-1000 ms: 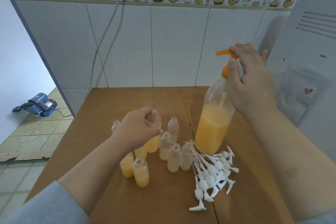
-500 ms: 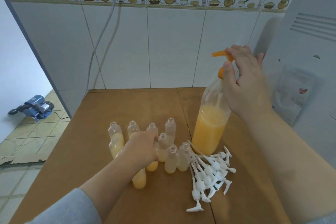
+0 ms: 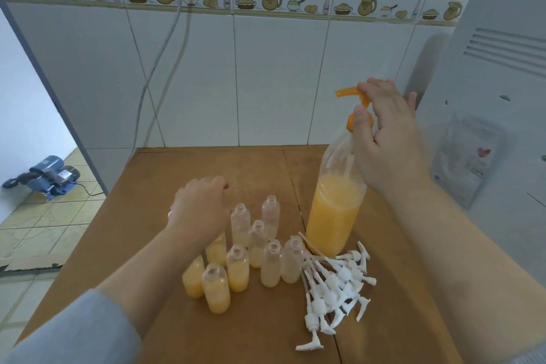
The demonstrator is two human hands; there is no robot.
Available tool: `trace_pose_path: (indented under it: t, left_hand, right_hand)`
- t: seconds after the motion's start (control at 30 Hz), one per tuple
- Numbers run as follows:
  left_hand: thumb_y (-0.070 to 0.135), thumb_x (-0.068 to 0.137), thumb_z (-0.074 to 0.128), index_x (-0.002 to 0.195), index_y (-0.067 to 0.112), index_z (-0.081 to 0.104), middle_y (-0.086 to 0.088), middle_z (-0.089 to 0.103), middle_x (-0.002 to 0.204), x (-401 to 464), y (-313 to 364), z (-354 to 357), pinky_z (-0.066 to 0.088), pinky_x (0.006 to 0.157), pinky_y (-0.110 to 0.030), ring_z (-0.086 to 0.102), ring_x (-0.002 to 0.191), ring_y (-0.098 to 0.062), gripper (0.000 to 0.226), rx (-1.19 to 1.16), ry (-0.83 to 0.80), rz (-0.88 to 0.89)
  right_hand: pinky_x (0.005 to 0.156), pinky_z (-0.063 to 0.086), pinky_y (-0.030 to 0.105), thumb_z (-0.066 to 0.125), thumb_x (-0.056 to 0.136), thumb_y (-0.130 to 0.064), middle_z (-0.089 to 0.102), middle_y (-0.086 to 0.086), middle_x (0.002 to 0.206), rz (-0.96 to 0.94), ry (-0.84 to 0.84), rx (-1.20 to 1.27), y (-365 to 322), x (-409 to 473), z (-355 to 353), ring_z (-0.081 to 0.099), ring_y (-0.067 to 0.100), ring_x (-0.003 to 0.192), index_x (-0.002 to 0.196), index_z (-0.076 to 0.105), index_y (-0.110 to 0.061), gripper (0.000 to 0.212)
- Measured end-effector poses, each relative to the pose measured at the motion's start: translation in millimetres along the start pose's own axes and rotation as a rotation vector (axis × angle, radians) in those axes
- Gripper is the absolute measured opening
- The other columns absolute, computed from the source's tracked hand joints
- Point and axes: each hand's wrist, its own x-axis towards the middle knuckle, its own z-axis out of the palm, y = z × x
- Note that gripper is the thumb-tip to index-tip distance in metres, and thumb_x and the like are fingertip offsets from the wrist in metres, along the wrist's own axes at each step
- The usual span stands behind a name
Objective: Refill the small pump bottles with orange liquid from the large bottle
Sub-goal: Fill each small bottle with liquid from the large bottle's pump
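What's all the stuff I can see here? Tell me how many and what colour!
large bottle: one, clear, about half full of orange liquid, on the table right of the small ones.
orange pump: one, on top of the large bottle.
small bottles: at least nine, clear, no pumps; the nearer left ones hold orange liquid, the others look pale or nearly empty.
white pumps: a loose pile, too tangled to count, beside the large bottle.
table: one, brown.
blue machine: one, on the floor at left.
left hand: over the small bottles; grip hidden.
right hand: fingers on the orange pump.
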Motion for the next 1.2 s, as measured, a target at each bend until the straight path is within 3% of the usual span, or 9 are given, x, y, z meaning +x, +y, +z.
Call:
trace_pose_path:
  t: [0.13, 0.3, 0.47, 0.6, 0.73, 0.83, 0.97, 1.07, 1.2]
  left_hand:
    - [0.050, 0.082, 0.060, 0.134, 0.029, 0.042, 0.006, 0.052, 0.128, 27, 4, 9, 0.020, 0.107, -0.047, 0.041, 0.123, -0.018, 0.059, 0.260, -0.272, 0.095]
    - [0.047, 0.076, 0.067, 0.120, 0.030, 0.054, 0.010, 0.061, 0.106, 41, 14, 28, 0.004, 0.110, -0.055, 0.043, 0.121, -0.017, 0.049, 0.319, -0.440, 0.097]
    - [0.040, 0.082, 0.063, 0.115, 0.029, 0.056, 0.012, 0.065, 0.093, 42, 14, 37, 0.002, 0.111, -0.054, 0.056, 0.103, -0.013, 0.036, 0.342, -0.442, 0.075]
    - [0.037, 0.084, 0.052, 0.114, 0.029, 0.057, 0.014, 0.064, 0.095, 44, 9, 17, 0.007, 0.111, -0.050, 0.057, 0.102, -0.010, 0.031, 0.311, -0.278, 0.089]
    - [0.039, 0.083, 0.056, 0.103, 0.029, 0.055, 0.013, 0.059, 0.090, 38, 6, -30, 0.026, 0.108, -0.045, 0.057, 0.101, -0.014, 0.023, 0.006, 0.027, -0.044]
    - [0.038, 0.077, 0.071, 0.101, 0.021, 0.062, 0.009, 0.062, 0.097, 33, 8, -56, 0.044, 0.092, -0.036, 0.058, 0.097, -0.012, 0.031, -0.580, 0.281, -0.085]
    - [0.036, 0.087, 0.064, 0.094, 0.024, 0.065, 0.008, 0.064, 0.089, 34, 33, -64, 0.050, 0.087, -0.033, 0.061, 0.088, -0.009, 0.015, -1.268, 0.317, -0.008]
    - [0.045, 0.087, 0.054, 0.094, 0.022, 0.054, 0.005, 0.059, 0.086, 34, 60, -63, 0.047, 0.070, -0.020, 0.058, 0.077, -0.002, 0.024, -1.250, 0.317, 0.243]
    - [0.042, 0.095, 0.047, 0.111, 0.021, 0.041, 0.001, 0.061, 0.090, 36, 92, -60, 0.049, 0.074, -0.029, 0.061, 0.084, -0.016, 0.027, -1.008, -0.022, 0.264]
  right_hand:
    - [0.108, -0.012, 0.010, 0.031, 0.097, -0.028, 0.042, 0.002, 0.145, -0.004, 0.000, -0.001, -1, 0, 2, 0.024, 0.016, 0.142, 0.136, 0.046, -0.013, 0.045]
    - [0.109, -0.013, 0.010, 0.030, 0.098, -0.028, 0.042, 0.001, 0.145, -0.007, 0.010, -0.025, 2, -1, 1, 0.024, 0.015, 0.142, 0.137, 0.045, -0.014, 0.044]
    - [0.110, -0.011, 0.012, 0.031, 0.099, -0.027, 0.043, 0.001, 0.145, -0.014, 0.015, -0.033, 2, -1, 1, 0.025, 0.015, 0.141, 0.137, 0.045, -0.014, 0.043]
    - [0.111, -0.011, 0.013, 0.031, 0.099, -0.027, 0.042, 0.000, 0.145, -0.020, 0.020, -0.039, 2, -1, 3, 0.025, 0.015, 0.141, 0.137, 0.045, -0.015, 0.042]
    - [0.111, -0.011, 0.013, 0.030, 0.099, -0.027, 0.042, -0.001, 0.145, -0.022, 0.027, -0.041, 2, -1, 4, 0.024, 0.014, 0.142, 0.137, 0.045, -0.016, 0.042]
    - [0.113, -0.011, 0.016, 0.030, 0.099, -0.028, 0.042, 0.000, 0.144, -0.033, 0.040, -0.067, 3, -1, 6, 0.021, 0.014, 0.143, 0.137, 0.045, -0.015, 0.043]
    - [0.114, -0.010, 0.019, 0.030, 0.099, -0.030, 0.044, 0.003, 0.144, -0.048, 0.044, -0.090, 3, 1, 5, 0.020, 0.016, 0.144, 0.136, 0.047, -0.012, 0.044]
    - [0.115, -0.009, 0.021, 0.030, 0.098, -0.029, 0.044, 0.006, 0.144, -0.075, 0.042, -0.120, 6, 2, 5, 0.019, 0.019, 0.144, 0.134, 0.049, -0.011, 0.044]
    - [0.115, -0.007, 0.021, 0.029, 0.099, -0.028, 0.045, 0.006, 0.144, -0.094, 0.046, -0.132, 9, 1, 4, 0.020, 0.021, 0.144, 0.134, 0.049, -0.011, 0.044]
